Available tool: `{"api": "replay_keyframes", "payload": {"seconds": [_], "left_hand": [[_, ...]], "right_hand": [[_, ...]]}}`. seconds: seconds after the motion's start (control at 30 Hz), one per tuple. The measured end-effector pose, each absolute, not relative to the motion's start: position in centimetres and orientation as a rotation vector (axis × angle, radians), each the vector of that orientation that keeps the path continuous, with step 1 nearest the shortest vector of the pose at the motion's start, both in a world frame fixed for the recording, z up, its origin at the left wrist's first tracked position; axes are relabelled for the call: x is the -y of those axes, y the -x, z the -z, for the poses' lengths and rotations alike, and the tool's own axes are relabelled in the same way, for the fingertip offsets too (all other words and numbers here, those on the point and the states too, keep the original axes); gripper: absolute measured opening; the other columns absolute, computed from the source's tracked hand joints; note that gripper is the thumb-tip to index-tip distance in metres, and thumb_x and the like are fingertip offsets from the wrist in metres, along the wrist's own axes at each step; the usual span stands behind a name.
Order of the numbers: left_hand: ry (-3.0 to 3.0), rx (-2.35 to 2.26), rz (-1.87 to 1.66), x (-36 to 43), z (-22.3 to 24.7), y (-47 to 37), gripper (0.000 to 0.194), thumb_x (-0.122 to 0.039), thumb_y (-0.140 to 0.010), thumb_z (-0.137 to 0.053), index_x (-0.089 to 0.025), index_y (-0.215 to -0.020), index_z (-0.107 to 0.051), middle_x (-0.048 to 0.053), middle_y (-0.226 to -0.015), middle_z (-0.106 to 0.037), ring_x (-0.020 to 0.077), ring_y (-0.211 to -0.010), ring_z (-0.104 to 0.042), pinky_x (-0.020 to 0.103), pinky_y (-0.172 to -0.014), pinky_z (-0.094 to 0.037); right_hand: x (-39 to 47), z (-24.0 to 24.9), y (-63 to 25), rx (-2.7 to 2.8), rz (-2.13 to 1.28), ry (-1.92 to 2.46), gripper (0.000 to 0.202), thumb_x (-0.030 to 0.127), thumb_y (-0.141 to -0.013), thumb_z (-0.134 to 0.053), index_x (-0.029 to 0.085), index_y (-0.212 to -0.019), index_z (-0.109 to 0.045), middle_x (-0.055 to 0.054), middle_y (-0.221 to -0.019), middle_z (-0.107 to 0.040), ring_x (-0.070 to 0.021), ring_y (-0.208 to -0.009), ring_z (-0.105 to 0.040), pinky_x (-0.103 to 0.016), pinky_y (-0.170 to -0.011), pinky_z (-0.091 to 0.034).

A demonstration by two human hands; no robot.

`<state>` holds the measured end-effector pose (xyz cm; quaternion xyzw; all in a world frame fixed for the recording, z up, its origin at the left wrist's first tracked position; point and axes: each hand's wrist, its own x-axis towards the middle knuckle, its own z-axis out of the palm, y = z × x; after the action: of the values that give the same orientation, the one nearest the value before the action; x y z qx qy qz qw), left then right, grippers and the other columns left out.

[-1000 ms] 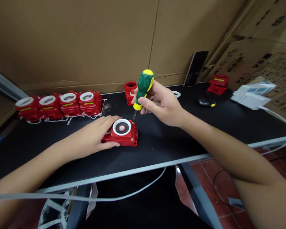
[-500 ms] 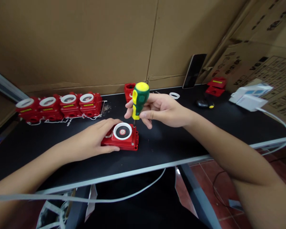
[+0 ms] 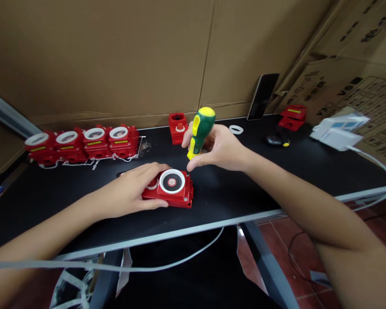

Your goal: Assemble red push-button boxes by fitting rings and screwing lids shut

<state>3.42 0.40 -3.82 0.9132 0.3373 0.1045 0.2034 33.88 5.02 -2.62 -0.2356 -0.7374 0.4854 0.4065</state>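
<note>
My left hand (image 3: 137, 186) is clasped over the left part of a red housing (image 3: 182, 198) with a white ring and a dark round centre, pressing it flat on the black table. In my right hand (image 3: 220, 148) is a green and yellow screwdriver (image 3: 203, 131), its handle tilted to the right at the top. The tip points down at the housing's far right corner; whether it sits in a screw I cannot make out. A screw head (image 3: 185, 199) shows at the near right corner.
Several similar red units (image 3: 96, 143) with white cords stand in a row at back left. Behind my right hand are a red open part (image 3: 176, 128) and a white ring (image 3: 236, 129). A phone (image 3: 263, 96) leans on the cardboard. A white box with a cable (image 3: 339, 137) sits at right.
The red housing has shifted slightly right and toward me under my left hand. My right hand moved right with the screwdriver, whose handle went from nearly upright to tilted; my fingers have curled closer around it.
</note>
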Motion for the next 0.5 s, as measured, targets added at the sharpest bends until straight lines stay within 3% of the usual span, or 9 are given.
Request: {"api": "replay_keyframes", "payload": {"seconds": [0.1,0.3,0.5], "left_hand": [[-2.55,-0.924,-0.285,-0.2,3.9,-3.5,0.075,-0.078,-0.107,-0.071,-0.026,-0.16,-0.059,0.012,-0.147,-0.076,0.0337,-0.129,-0.077,0.042,-0.113,-0.06],[-2.551,-0.92,-0.282,0.0,3.8,-3.3,0.075,-0.077,-0.108,-0.072,-0.026,-0.161,-0.058,0.012,-0.152,-0.075,0.0336,-0.134,-0.076,0.042,-0.117,-0.059],[-2.577,-0.906,-0.289,-0.1,4.0,-3.2,0.074,-0.076,-0.108,-0.072,-0.028,-0.162,-0.058,0.011,-0.151,-0.076,0.0335,-0.132,-0.077,0.041,-0.113,-0.061]], "right_hand": [[-4.7,2.2,-34.1,1.872,-1.288,0.504,0.06,0.041,-0.067,-0.117,0.014,-0.107,-0.079,-0.003,-0.096,-0.079,-0.0121,-0.077,-0.067,-0.021,-0.061,-0.054],[-4.5,1.7,-34.9,1.923,-1.466,0.274,0.044,0.032,-0.104,-0.092,0.009,-0.138,-0.075,-0.012,-0.118,-0.084,-0.0072,-0.072,-0.067,-0.017,-0.058,-0.056],[-4.6,1.7,-35.4,2.006,-1.458,0.174,0.046,0.032,-0.11,-0.085,0.007,-0.147,-0.075,-0.016,-0.126,-0.084,-0.0075,-0.078,-0.07,-0.019,-0.07,-0.064]]}}
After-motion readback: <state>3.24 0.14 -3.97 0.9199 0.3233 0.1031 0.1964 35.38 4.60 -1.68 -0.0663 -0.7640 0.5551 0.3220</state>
